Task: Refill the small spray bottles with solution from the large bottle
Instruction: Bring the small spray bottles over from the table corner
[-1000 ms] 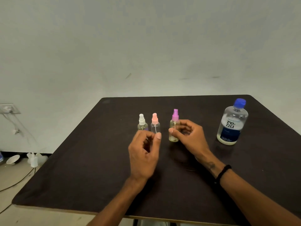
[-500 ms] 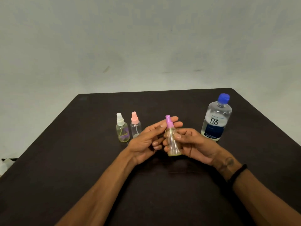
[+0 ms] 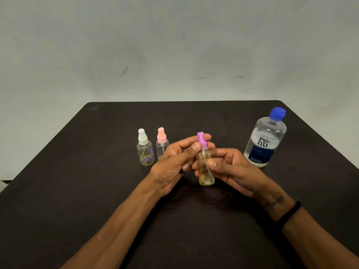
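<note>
- Hands are both busy with one small spray bottle, the one with the purple spray top, held up over the middle of the counter.
- The right hand is wrapped around the clear body of the bottle, thumb in front.
- The left hand pinches the purple spray top with thumb and fingers. It looks like the top is about to be twisted off.
- The bottle looks nearly empty, with only a little yellowish bit at the bottom.
- What could go wrong: the bottle is small and smooth, so it could slip and fall if the right hand holds it too loosely while the top is turned.
- The thin tube inside could fling drops around if the top comes out too fast.
- Once the top is off, it could roll away if set down on its side.
- Two more small bottles stand at about 10 o'clock from the hands: a white-top bottle and a pink-top bottle, just beside each other. The left hand hides part of the pink one.
- The large bottle with a blue cap stands at about 2 o'clock, cap on, near the right hand.
- An elbow or wrist could knock it over when reaching.
</note>
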Motion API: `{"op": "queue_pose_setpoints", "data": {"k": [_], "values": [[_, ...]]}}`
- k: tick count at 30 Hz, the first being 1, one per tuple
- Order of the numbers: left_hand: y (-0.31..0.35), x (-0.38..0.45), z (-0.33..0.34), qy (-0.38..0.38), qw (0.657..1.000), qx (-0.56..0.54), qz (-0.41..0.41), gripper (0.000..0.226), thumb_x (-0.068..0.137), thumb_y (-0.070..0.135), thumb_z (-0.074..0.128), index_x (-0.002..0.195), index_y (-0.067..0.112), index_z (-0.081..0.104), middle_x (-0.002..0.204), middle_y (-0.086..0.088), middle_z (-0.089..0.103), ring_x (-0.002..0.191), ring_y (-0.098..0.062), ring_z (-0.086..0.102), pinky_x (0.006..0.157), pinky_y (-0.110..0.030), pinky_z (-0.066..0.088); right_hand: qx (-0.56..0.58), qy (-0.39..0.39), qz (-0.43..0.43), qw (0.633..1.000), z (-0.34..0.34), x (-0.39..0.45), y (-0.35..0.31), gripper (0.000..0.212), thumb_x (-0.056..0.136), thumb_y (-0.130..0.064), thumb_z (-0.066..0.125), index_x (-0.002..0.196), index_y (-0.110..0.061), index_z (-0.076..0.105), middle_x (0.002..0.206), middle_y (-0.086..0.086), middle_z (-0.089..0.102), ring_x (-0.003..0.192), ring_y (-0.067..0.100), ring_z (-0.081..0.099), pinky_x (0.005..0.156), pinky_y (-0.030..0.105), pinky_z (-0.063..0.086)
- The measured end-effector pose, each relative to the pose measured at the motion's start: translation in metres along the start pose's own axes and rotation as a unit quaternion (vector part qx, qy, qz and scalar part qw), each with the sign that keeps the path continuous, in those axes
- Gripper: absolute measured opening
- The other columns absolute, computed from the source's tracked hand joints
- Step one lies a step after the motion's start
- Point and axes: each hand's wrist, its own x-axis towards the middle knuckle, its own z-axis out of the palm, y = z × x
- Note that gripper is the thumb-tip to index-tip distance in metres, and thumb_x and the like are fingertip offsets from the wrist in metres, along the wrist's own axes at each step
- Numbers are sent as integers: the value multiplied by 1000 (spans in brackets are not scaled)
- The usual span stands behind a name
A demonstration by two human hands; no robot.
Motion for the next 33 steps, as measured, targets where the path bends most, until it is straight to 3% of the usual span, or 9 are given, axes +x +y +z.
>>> {"op": "queue_pose_setpoints", "data": {"k": [3,6,13,18,21,26,29,31,33], "values": [[1,-1,2,24,999,36,20,32,96,23,61,126,15,72,119,-10,77,49,-1,46,56,-18,44,-35,16,-20,999,1,0,-1,44,93,-14,70,131,7,64,123,32,70,110,41,71,93,41,60],[-1,1,5,77,994,68,36,34,97,16,64,129,8,68,116,-11,78,68,-2,67,54,-15,41,-89,52,-45,994,3,0,-1,40,94,-9,71,132,5,65,120,25,74,112,37,74,95,39,60],[-12,5,11,197,974,86,71,32,85,14,82,116,13,75,104,-4,81,85,-11,74,54,-16,48,-172,161,-64,970,9,2,0,44,79,-15,85,121,-7,73,109,10,80,105,25,77,91,32,62],[-9,1,13,124,989,67,46,32,102,23,61,133,14,67,122,-2,76,53,-8,52,53,-17,49,-119,150,-49,980,5,2,-1,43,81,-18,81,121,-5,73,110,17,79,104,28,77,89,34,62],[-7,1,10,103,992,63,40,33,107,20,51,137,14,64,128,1,74,48,-4,44,58,-17,48,-102,139,-42,984,4,2,-2,43,83,-17,79,123,-3,72,111,18,79,104,27,77,89,33,61],[-7,1,11,140,988,51,36,32,100,12,64,131,10,68,118,-5,78,50,-2,50,49,-12,41,-110,116,-40,986,2,1,-1,41,84,-15,79,123,-4,71,113,18,78,108,31,76,92,37,61],[-8,1,12,192,978,63,49,30,90,14,77,120,13,75,108,-5,80,72,-2,68,54,-14,47,-125,119,-44,984,3,0,-1,41,83,-16,81,122,-5,71,113,16,79,109,31,75,93,38,61],[-10,1,14,206,974,76,54,30,86,19,81,115,18,77,109,-5,79,81,-4,69,58,-17,49,-143,122,-47,981,4,0,-1,40,83,-17,82,121,-5,72,111,14,79,106,27,76,91,33,60],[-10,0,15,198,977,67,46,31,89,23,79,119,18,76,111,-7,79,71,-6,64,57,-17,49,-149,126,-47,980,5,0,-1,40,84,-17,82,121,-5,72,111,13,79,105,26,76,90,32,60]]}}
